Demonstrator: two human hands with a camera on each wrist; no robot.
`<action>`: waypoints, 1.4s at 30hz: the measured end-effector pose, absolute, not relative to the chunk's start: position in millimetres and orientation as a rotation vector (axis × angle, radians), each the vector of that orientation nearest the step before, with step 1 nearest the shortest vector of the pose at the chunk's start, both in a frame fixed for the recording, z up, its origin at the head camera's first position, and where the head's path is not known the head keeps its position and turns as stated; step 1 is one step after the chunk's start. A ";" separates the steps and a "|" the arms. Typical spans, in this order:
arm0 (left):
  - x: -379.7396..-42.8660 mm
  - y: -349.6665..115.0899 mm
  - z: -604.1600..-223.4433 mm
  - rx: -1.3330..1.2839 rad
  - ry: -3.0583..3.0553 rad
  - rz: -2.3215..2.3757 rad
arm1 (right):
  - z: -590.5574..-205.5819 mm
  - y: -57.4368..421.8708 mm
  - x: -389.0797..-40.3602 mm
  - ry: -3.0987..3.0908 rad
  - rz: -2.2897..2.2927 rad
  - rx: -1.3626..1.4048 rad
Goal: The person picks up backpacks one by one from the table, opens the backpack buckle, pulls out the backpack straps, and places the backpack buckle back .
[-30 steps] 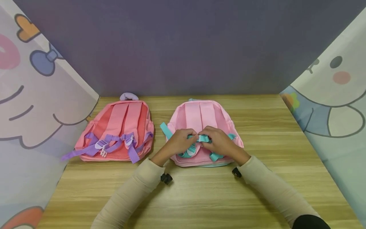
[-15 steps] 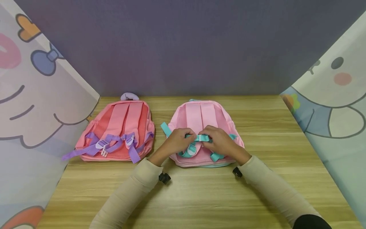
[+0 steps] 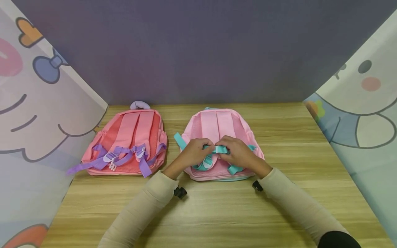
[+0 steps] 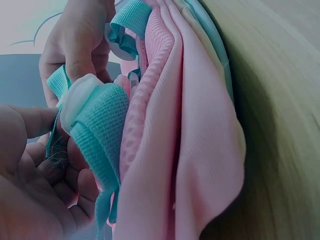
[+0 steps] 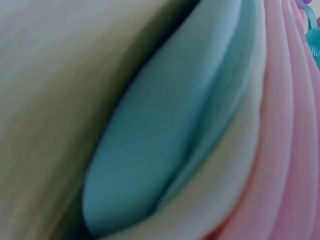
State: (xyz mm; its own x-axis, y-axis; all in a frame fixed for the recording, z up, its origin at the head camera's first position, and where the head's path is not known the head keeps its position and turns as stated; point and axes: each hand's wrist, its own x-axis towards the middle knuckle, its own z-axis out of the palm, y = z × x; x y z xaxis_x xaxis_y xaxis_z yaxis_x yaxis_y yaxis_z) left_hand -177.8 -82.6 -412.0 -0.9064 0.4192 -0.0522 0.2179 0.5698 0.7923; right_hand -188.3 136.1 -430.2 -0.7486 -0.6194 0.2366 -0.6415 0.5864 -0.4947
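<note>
A light pink backpack (image 3: 193, 129) lies with its shoulder straps facing up, in the middle of the table. Both hands meet over its lower half at a piece of teal webbing strap (image 3: 221, 150). My left hand (image 3: 195, 151) pinches the strap from the left, thumb against fingers. From the right, my right hand (image 3: 235, 151) grips the same strap. In the left wrist view a white plastic adjuster (image 4: 80, 97) sits on the teal webbing beside the fingers; whatever lies inside the fingers is hidden. The right wrist view shows the bag's teal base (image 5: 160, 120) but no hand.
To the left lies a coral backpack (image 3: 124, 131) with purple straps (image 3: 100, 161) and a white buckle (image 3: 112, 166) hanging loose. A grey panel (image 3: 198, 51) stands behind the wooden table (image 3: 217, 217). Cartoon-printed sheets (image 3: 37, 113) flank both sides.
</note>
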 end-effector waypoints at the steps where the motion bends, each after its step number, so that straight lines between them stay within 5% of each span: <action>1: -178.2 -82.4 -412.5 0.535 2.572 1.245 | -429.8 136.0 -188.2 -2.760 0.883 1.104; 42: -175.2 -93.4 -415.3 0.545 2.466 1.349 | -432.4 135.9 -188.6 -2.744 0.890 1.100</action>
State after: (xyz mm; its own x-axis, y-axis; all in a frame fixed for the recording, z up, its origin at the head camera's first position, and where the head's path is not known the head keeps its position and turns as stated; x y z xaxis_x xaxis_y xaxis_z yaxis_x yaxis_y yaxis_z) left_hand -175.2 -93.4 -415.3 -0.8906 0.4507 -0.0609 0.1920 0.4938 0.8481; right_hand -188.6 135.9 -432.4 -0.7450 -0.6170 0.2534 -0.6484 0.5805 -0.4926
